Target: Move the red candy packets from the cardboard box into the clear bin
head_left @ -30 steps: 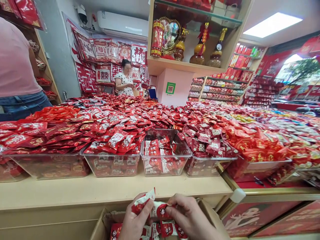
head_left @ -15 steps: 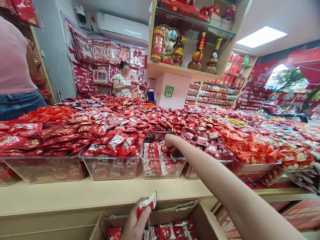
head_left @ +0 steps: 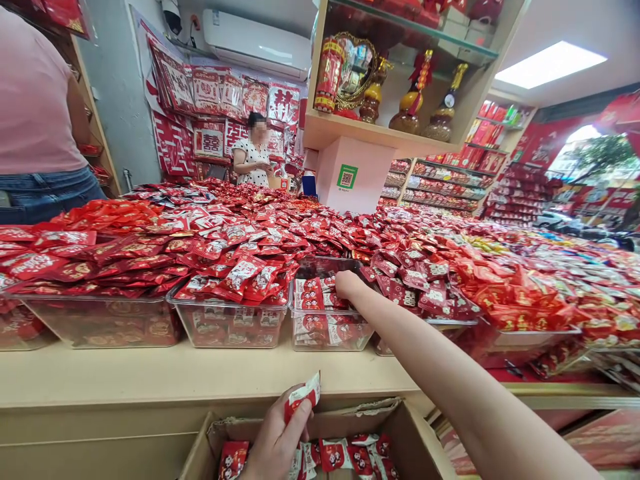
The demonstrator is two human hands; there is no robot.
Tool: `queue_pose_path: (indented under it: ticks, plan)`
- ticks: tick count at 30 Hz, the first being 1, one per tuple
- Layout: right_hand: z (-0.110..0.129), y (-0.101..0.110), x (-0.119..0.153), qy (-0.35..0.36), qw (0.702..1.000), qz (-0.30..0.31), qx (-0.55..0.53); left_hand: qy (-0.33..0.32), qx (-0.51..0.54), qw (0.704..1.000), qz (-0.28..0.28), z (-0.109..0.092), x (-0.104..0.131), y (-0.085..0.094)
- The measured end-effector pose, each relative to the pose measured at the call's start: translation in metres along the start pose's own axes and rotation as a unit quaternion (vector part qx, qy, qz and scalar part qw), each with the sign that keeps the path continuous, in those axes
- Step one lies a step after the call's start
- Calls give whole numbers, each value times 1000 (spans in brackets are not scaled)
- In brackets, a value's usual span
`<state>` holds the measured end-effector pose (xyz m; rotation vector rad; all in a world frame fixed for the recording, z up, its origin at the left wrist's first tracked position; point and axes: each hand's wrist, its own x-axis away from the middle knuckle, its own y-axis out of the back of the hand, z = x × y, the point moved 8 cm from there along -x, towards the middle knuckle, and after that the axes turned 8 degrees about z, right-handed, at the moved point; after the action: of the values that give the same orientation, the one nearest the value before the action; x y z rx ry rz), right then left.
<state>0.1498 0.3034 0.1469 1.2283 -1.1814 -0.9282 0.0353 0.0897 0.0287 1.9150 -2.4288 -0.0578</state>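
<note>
Pinched between the thumb and fingers of my left hand [head_left: 281, 430] is a small red-and-white candy packet [head_left: 303, 397], above an open cardboard box [head_left: 417, 440]. Similar packets [head_left: 335, 455] lie on the bottom of that box. My right hand [head_left: 350, 285] reaches down into a clear plastic bin [head_left: 333, 340] partly filled with rows of the same red-and-white packets [head_left: 309, 295]. Its fingers are hidden behind the wrist and the bin's contents, so whether they hold anything is not visible.
Clear bins heaped with red packets stand on both sides, one at left [head_left: 227, 330] and one of orange-red packets [head_left: 530, 333] at right. The pale counter ledge [head_left: 200, 380] runs below. A shelf unit [head_left: 380, 137] hangs overhead. Two people stand beyond the heaps.
The view has shifted slightly, so the scene sits a little further right. My left hand still holds the packet; my right hand stays inside the bin.
</note>
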Motion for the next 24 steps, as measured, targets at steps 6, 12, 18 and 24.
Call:
queue_pose_path:
  ticks: [6,12,18,24]
  plan:
    - [13,46,79,44,990,-129,-44,10,18,1000,19,8,-1,-5]
    - [39,-22,185,243,923,-108,-278,19,64,994,82,-2,5,-17]
    - [30,-117,182,204,772,33,-601,38,23,995,94,5,4,-25]
    - [19,-101,203,264,809,-128,-509,102,183,969,126,14,4,-35]
